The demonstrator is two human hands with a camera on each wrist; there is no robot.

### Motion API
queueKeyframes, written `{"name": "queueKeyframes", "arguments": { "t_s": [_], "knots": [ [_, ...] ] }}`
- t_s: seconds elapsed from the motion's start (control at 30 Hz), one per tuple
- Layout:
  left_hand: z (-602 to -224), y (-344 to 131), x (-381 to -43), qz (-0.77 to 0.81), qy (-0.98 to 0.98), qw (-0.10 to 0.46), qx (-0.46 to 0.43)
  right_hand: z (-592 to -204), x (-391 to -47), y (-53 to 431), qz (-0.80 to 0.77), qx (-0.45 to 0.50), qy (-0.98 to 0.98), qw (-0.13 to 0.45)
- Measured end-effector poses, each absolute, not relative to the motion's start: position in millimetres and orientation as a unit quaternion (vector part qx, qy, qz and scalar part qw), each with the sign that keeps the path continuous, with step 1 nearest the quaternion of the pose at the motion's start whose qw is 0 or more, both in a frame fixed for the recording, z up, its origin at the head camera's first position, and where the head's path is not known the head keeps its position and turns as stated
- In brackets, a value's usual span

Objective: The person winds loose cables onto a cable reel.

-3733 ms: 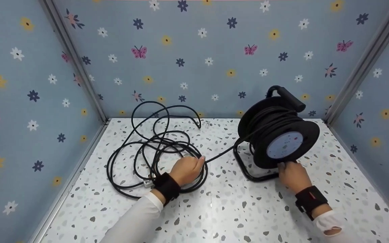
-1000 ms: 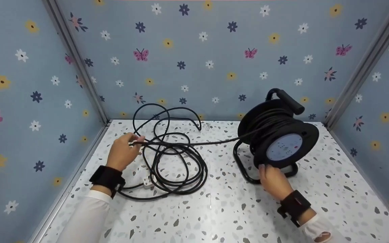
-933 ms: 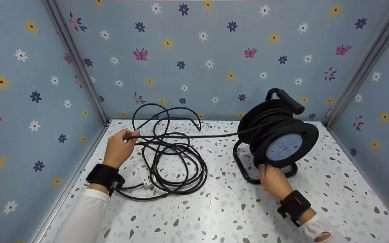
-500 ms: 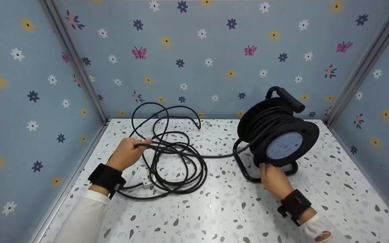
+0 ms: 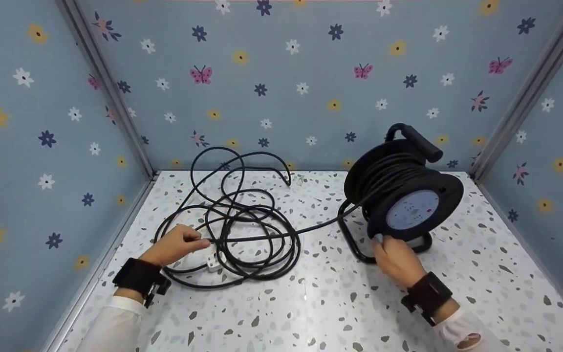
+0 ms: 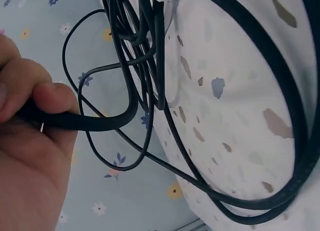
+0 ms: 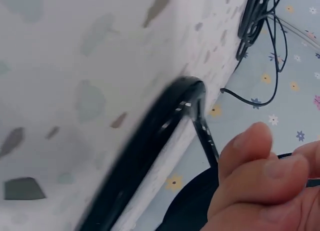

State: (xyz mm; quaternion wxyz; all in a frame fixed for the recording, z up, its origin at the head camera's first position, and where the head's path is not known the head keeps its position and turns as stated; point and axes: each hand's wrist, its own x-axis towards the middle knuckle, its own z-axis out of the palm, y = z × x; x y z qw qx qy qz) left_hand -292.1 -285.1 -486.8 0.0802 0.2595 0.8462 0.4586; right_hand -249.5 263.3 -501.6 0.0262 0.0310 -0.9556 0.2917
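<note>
My left hand [image 5: 176, 244] pinches a black cable [image 5: 257, 238] between thumb and curled fingers, left of a loose pile. In the left wrist view, the cable [image 6: 95, 123] runs out past the thumb. From there it stretches right to a black cable reel [image 5: 394, 178] wound with more cable. My right hand [image 5: 399, 261] grips the reel low on its front flange, fingertips bent together; the gripped part is hidden behind them. In the right wrist view the curled fingers [image 7: 260, 186] lie over the reel's dark edge. A pale round socket panel [image 5: 412, 209] faces forward.
The tangled cable loops [image 5: 262, 278] spread over the speckled white surface [image 5: 311, 303], with a white plug [image 5: 214, 263] among them. The reel's tubular stand [image 5: 352, 242] rests on the surface, its carry handle [image 5: 422, 143] on top. Flowered blue panels [image 5: 306, 107] enclose the back and sides.
Since 3.7 seconds ago my left hand has gone left along the cable, and my right hand slightly left under the reel. In the last half second the left hand has come down nearer me.
</note>
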Motion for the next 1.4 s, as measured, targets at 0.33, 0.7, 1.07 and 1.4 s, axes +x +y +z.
{"name": "queueKeyframes", "arguments": {
  "t_s": [0.33, 0.7, 1.07, 1.4],
  "knots": [
    [-485, -276, -288, 0.509, 0.813, -0.013, 0.282, -472, -253, 254, 0.328, 0.047, -0.943, 0.017],
    [-485, -249, -288, 0.475, 0.837, 0.000, 0.271, -448, -256, 256, 0.326, 0.072, -0.940, 0.071],
    [-486, -215, -290, 0.409, 0.865, 0.003, 0.291, -420, -259, 265, 0.348, 0.082, -0.929, 0.093],
    [-479, -168, -295, 0.371, 0.875, 0.008, 0.310, -394, -262, 291, 0.390, 0.068, -0.910, 0.124]
  ]
}}
